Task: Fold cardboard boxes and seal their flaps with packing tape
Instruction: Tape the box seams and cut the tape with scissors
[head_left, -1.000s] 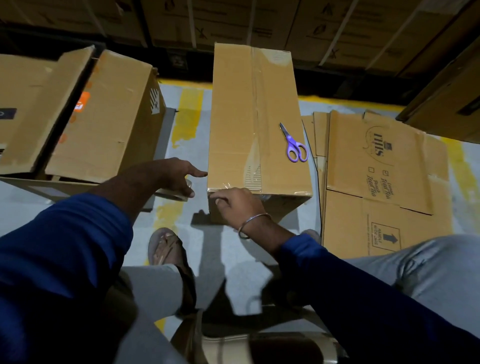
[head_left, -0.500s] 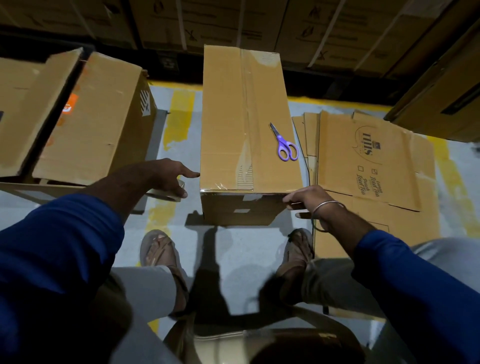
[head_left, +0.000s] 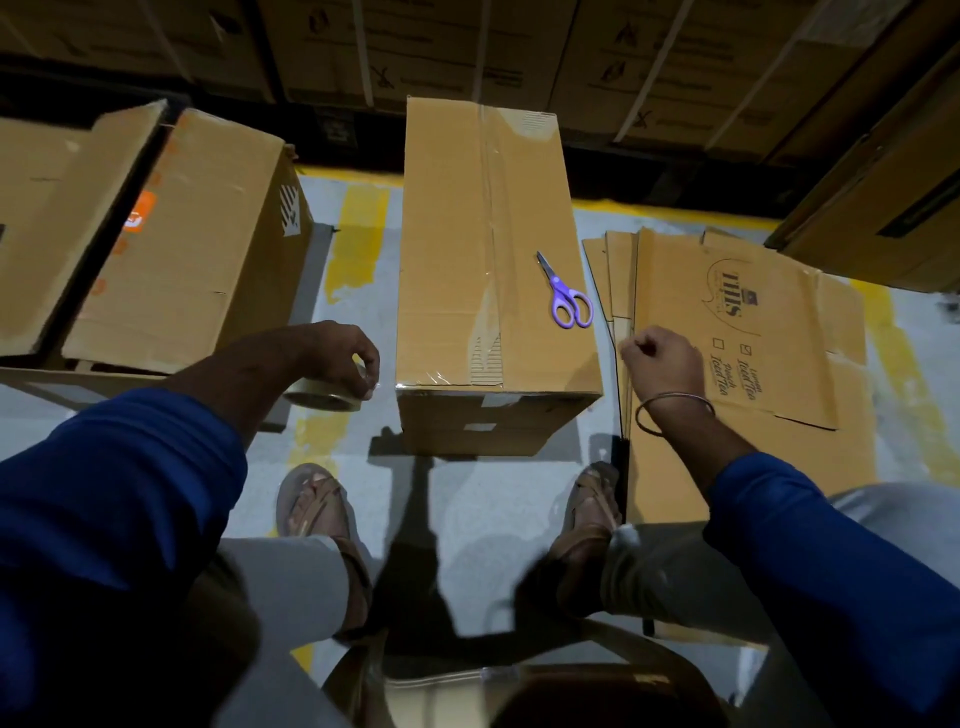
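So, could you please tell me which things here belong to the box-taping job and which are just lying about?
In use:
- tape roll, held by left hand
- taped box
- scissors on it
- flat cartons under right hand

Lying about:
- open boxes at left
- stacked cartons behind

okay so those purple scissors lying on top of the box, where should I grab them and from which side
Take the scissors by the purple handle loops, coming from above on the near right. They lie flat on the taped box with the loops toward you and the blades pointing away, near the right hand.
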